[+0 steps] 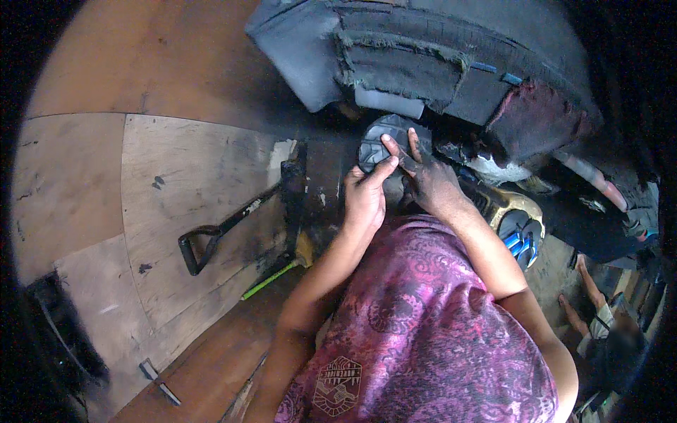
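Observation:
A dark grey, rounded, ridged flat piece (376,146) is between my two hands, just in front of my body; I cannot make out its exact kind. My left hand (367,197) grips the near left edge, thumb on top and the other fingers mostly hidden. From the right, my right hand (434,182), blackened at the fingers, holds the piece with two fingers spread across its face. Its thumb is hidden. Just beyond the piece sits a big curved thing padded with worn dark cloth (402,67).
To the left, a shovel (204,243) with a looped handle lies on wooden boards (197,155), near a green-handled brush (271,278). A small metal tool (161,383) is at lower left. Blue-strapped flip-flops (522,240) are at right. Beyond them is another person (599,328).

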Demonstrator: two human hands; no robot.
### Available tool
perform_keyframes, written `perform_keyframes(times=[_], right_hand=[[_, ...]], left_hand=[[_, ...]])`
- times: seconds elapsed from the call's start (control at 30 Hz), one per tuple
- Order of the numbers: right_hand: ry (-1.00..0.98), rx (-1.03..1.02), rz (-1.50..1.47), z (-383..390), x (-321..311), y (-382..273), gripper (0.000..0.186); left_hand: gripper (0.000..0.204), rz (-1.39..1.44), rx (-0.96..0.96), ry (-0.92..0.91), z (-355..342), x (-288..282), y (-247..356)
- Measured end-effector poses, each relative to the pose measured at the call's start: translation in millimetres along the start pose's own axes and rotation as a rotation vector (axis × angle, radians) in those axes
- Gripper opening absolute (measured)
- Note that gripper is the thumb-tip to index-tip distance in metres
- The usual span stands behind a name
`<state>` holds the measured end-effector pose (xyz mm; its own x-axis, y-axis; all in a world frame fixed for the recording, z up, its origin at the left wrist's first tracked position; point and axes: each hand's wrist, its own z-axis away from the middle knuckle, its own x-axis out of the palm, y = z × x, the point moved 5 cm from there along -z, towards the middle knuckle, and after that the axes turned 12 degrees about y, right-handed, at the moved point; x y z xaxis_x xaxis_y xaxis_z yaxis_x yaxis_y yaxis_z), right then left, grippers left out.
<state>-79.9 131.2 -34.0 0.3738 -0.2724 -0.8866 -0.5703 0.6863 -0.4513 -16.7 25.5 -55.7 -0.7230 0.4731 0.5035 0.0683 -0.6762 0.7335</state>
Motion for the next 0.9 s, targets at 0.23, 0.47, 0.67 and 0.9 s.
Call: perform_keyframes(times=[0.23, 0.47, 0.67, 0.9], right_hand=[[0.528, -0.238, 0.006, 27, 8, 17, 0.09], [0.418, 0.972, -2.097, 56, 76, 98, 0.059], [0.385, 0.464, -2.373, -5, 73, 67, 0.029], [0.169, 0.569, -2.49, -26, 74, 10, 0.028]], left_hand=[[0.035, 0.194, -0.134, -0.02, 10, -19, -2], [0.029, 0.127, -0.311, 0.124, -4, -23, -20], [0.038, 0.147, -0.144, 0.053, 6, -17, 18], [0.041, -0.014, 0.065, 0.002, 25, -32, 73]])
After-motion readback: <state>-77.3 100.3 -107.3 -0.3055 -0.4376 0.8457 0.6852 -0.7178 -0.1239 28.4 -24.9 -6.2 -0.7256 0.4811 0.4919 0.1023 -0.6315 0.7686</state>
